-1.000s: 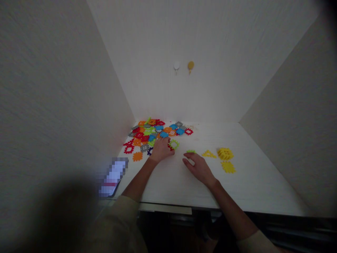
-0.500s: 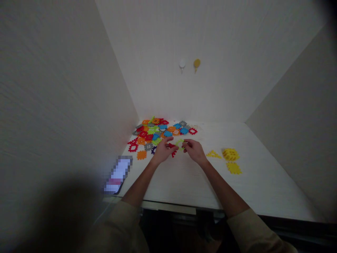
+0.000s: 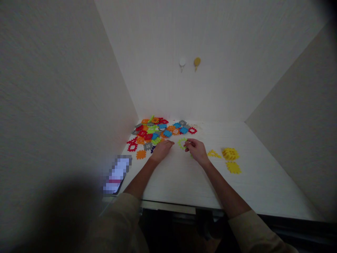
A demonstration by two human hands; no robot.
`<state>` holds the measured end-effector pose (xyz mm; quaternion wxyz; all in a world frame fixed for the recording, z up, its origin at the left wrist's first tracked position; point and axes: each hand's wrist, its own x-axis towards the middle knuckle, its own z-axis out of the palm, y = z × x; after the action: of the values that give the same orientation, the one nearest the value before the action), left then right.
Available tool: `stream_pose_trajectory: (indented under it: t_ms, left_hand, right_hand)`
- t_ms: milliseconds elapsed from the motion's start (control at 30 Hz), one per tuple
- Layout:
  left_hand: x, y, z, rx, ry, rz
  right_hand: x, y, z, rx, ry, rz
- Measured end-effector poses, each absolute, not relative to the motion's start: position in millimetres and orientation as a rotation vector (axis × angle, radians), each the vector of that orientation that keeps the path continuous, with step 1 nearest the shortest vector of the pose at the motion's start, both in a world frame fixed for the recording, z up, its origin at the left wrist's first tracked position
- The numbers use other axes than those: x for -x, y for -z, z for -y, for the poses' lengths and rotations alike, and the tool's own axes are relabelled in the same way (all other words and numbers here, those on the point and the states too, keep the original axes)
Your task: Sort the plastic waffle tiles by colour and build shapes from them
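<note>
Logged phone (image 3: 117,174) at near left of table (image 3: 173,179), then yellow tile (image 3: 233,167) just before yellow stack (image 3: 230,154). Had left hand (image 3: 162,151) by mixed-colour pile (image 3: 152,130), fingers bunched; couldn't tell any grip. Pinched lime-green frame (image 3: 180,144) in right hand (image 3: 197,151), between both hands. Farthest, saw white hook (image 3: 182,62) and gold hook (image 3: 197,62) on back wall (image 3: 163,88).

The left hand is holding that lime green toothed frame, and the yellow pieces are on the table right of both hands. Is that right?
Not quite: in the head view, the right hand holds the lime green toothed frame, not the left hand. The yellow pieces are where you say.
</note>
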<state>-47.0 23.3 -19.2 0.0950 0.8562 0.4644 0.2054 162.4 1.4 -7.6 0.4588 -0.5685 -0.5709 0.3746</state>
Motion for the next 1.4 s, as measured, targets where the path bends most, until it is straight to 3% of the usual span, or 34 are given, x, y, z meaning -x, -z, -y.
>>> stream_pose_trajectory:
  t_ms: [300,500,733,1100,1400]
  left_hand:
    - [42,28,-25,-2.678,-0.524,-1.172]
    - [33,0,-11,-2.382,-0.898,-1.222]
    - [3,-20,-4,-2.175,-1.066,-1.041]
    - [-30,-8,-4,-1.992,-1.038,-0.911]
    - [-31,18,-5,-2.187,-0.794,-0.961]
  right_hand:
    - [-171,-4,0,1.354,-1.025,1.312]
    - [-169,-9,5,1.309,-1.083,1.245]
    - [-177,-13,19,1.276,-1.142,1.184]
    - [-215,-1,34,1.258,-1.085,1.157]
    - [-238,34,46,1.415,-0.755,1.63]
